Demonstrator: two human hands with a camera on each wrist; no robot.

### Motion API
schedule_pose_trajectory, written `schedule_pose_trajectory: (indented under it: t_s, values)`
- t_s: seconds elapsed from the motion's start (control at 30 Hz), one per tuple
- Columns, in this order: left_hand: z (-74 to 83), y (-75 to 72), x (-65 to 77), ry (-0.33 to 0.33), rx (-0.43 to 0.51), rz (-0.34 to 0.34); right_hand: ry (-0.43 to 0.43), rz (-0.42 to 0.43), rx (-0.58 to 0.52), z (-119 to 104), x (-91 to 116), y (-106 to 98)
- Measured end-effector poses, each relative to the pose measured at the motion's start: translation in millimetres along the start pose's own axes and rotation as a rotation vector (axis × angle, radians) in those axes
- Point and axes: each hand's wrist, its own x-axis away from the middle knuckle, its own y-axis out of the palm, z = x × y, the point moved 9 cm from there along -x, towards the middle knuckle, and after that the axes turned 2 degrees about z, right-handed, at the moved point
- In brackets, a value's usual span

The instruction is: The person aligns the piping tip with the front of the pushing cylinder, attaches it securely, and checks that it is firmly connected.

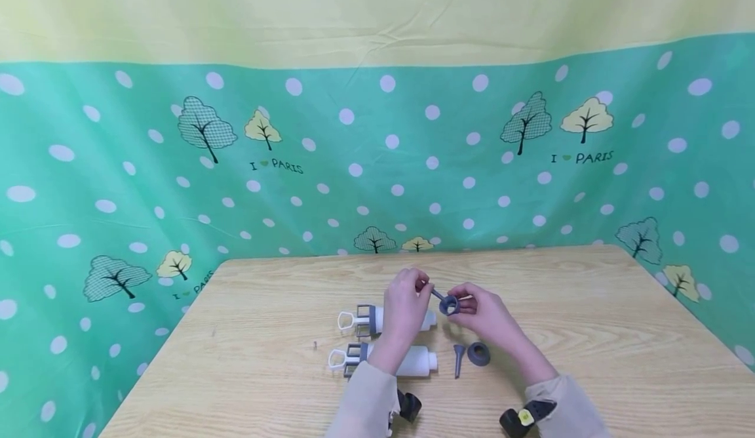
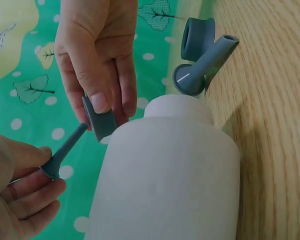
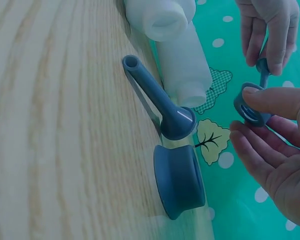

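My left hand (image 1: pixel 406 303) pinches a small dark grey spout (image 2: pixel 65 152) by its flared end, thumb and fingers around it. Opposite, my right hand (image 1: pixel 486 313) holds a dark grey ring-shaped cap (image 2: pixel 104 125) between thumb and fingers. In the head and right wrist views the spout's narrow end meets or overlaps the cap. Both parts are held up over the table. Under my left arm lie two white bottles, a nearer one (image 1: pixel 415 361) and a farther one (image 1: pixel 428 320), partly hidden by the hand and forearm.
A second grey spout (image 3: pixel 157 92) and a second grey cap (image 3: pixel 175 180) lie side by side on the wooden table (image 1: pixel 265 392), right of the bottles. Grey frames with white loop handles (image 1: pixel 337 358) are at the bottles' left ends. A patterned curtain (image 1: pixel 413 162) hangs behind the table.
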Motion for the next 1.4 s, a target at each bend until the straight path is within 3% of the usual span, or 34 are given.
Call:
schedule_pose_trajectory:
  t_s: [0.23, 0.53, 0.73, 1.07, 1.4]
  values:
    - [10.9, -3.8, 3.3, 0.072, -0.027, 0.027, -0.005, 0.027, 0.05, -4, 1, -2]
    - [19.1, -1.9, 6.8, 0.085, -0.029, -0.016, 0.012, 0.054, 0.095, -6, 1, -4]
    - [22.9, 0.0, 9.0, 0.121, -0.055, -0.002, -0.002, 0.051, 0.099, -6, 0, 0]
    - [23.6, 4.3, 10.2, 0.134, -0.071, -0.01, -0.008, 0.07, 0.121, -6, 2, 0]
    - [23.6, 14.9, 13.9, 0.134, -0.064, -0.075, -0.012, 0.088, 0.127, -11, 4, -5]
